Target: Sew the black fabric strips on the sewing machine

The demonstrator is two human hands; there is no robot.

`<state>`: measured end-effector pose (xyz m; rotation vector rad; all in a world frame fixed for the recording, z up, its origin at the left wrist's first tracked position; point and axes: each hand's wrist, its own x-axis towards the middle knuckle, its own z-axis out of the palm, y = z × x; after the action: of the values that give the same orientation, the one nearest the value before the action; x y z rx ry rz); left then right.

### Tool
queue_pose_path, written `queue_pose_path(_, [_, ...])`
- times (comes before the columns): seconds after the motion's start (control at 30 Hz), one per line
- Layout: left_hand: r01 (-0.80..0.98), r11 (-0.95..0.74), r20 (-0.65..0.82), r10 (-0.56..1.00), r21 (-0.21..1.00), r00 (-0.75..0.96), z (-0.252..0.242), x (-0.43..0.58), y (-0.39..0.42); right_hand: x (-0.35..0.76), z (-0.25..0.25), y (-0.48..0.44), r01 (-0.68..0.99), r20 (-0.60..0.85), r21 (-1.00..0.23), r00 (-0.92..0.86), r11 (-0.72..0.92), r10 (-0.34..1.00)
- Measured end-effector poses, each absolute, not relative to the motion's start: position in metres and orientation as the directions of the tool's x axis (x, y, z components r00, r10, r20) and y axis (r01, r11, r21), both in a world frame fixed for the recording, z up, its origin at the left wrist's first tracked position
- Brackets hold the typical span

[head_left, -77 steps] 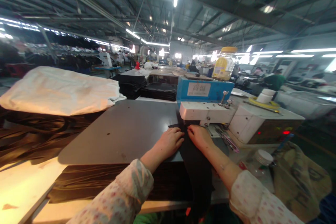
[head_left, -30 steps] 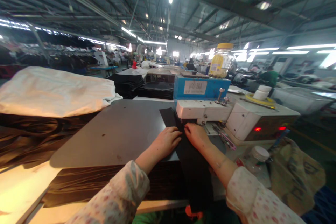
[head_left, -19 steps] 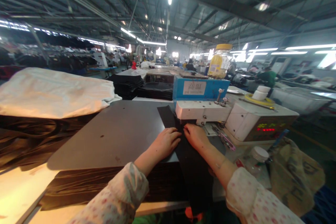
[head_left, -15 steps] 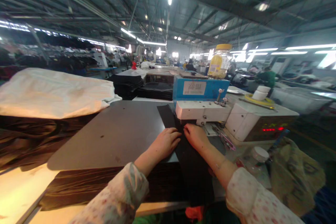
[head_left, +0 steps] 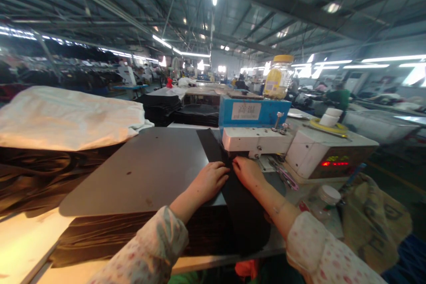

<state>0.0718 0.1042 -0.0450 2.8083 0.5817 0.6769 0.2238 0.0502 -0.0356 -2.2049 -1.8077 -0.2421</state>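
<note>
A long strip of black fabric point(head_left: 244, 204) runs from the table's front edge, under my hands, past the left side of a blue-and-white machine point(head_left: 256, 140). Its far end lies on a smooth grey board point(head_left: 140, 168). My left hand point(head_left: 213, 179) rests on the strip's left edge, fingers stretched towards the right and slightly bent. Close in front of the machine's white head, my right hand point(head_left: 248, 172) pinches the strip's right edge. Its fingertips are partly hidden. Small scissors point(head_left: 289, 177) with pink handles lie right of that hand.
Stacked dark fabric point(head_left: 143, 237) sits beneath the board. White cloth point(head_left: 69, 117) covers another pile at left. A control box point(head_left: 336, 155) with a lit display stands at right, near a lidded clear jar point(head_left: 328, 202) and a brown bag point(head_left: 376, 222). A yellow-lidded jar point(head_left: 278, 77) tops the machine.
The black strip has slid slightly away from me, its far end further up the board and its near end drawn in. Both hands stay nearly in place. The display's lit digits look different.
</note>
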Motion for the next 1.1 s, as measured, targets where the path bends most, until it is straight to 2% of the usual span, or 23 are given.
queue_pose_path(0.43, [0.321,-0.908,0.401,0.408,0.269,0.820,-0.0473,0.0727,0.1060,0.2253,-0.0384,0.0516,0.982,0.322,-0.099,0.184,-0.160,0.929])
queue_pose_path(1.1, [0.322,-0.908,0.406,0.409,0.267,0.817,-0.0464,0.0717,0.1051,0.2230,-0.0349,0.0508,0.979,0.275,-0.093,0.199,-0.180,0.941])
